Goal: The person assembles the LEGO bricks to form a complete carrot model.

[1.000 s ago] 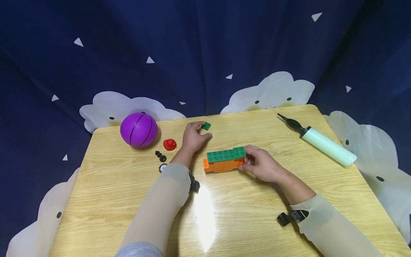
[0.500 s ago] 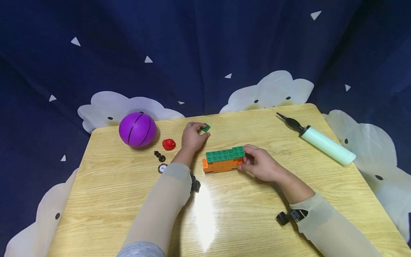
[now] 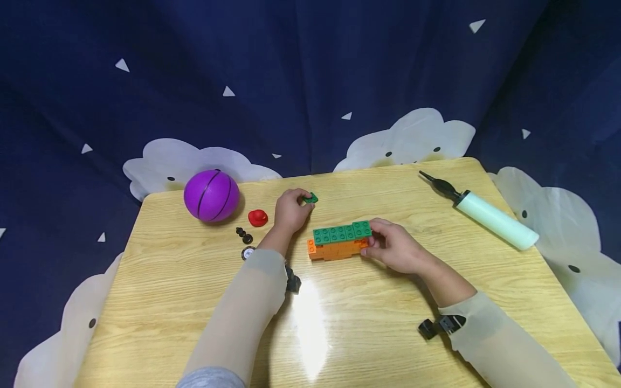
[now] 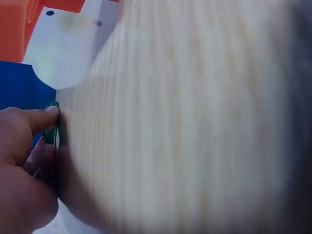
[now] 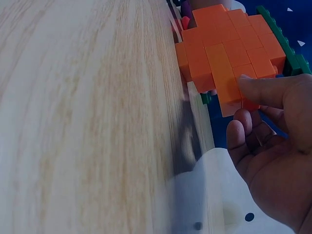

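In the head view, my left hand point(image 3: 292, 209) has its finger and thumb on a small green toy brick point(image 3: 311, 198) near the table's back edge. The brick is tilted compared with before, and the hand partly covers it. From the left wrist, the index fingertip lies against the green brick point(image 4: 51, 123), low at the wood. My right hand point(image 3: 395, 247) grips the right end of an orange block build point(image 3: 338, 250) topped with a row of green bricks point(image 3: 339, 233). Seen from the right wrist, the thumb presses one face of the orange blocks point(image 5: 234, 53), with fingers curled beneath.
Left of my left hand lie a red hat-shaped piece point(image 3: 258, 217), a black chess pawn-like piece point(image 3: 245, 235) and a round chip point(image 3: 248, 253). A purple ball point(image 3: 211, 196) stands at the back left. A hand pump point(image 3: 495, 219) lies at the right of the wooden table point(image 3: 378, 345).
My left finger and thumb have closed together on the small green brick, which has tilted and shifted slightly toward me. The right hand and the orange block build stay in place.
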`<state>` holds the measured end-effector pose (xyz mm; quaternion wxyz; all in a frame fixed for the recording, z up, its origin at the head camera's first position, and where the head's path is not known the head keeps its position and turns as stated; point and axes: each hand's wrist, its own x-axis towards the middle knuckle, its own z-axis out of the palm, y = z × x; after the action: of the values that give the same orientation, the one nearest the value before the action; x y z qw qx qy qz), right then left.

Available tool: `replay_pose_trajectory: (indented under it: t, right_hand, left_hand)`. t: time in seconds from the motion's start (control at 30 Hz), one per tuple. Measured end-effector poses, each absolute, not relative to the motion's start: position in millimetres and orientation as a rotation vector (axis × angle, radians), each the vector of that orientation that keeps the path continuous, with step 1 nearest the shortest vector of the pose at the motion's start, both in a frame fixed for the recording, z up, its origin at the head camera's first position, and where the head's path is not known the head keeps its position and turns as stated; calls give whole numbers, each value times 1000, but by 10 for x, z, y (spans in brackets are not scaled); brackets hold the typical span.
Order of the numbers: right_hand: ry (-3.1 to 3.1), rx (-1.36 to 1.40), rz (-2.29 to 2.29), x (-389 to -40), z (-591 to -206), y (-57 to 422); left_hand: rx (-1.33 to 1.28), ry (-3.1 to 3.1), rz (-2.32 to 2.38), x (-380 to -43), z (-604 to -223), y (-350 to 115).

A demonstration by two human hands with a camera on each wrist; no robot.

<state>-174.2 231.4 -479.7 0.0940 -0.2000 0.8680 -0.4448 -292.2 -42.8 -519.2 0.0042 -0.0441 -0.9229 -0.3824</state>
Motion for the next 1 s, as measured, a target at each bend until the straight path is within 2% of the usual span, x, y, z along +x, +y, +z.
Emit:
replay_pose_trajectory:
  t: [0.57,1.0]
  right_hand:
    - [2596,-603,-1313,-1735,-4788,2290]
    - [2610,-611,-1306,-1751,-4824,2267]
  left_hand:
    - [-84,-2703,-1542,-2659,-5094,-598]
    - [-251,-2599,-1616,-2347,-4824,-774]
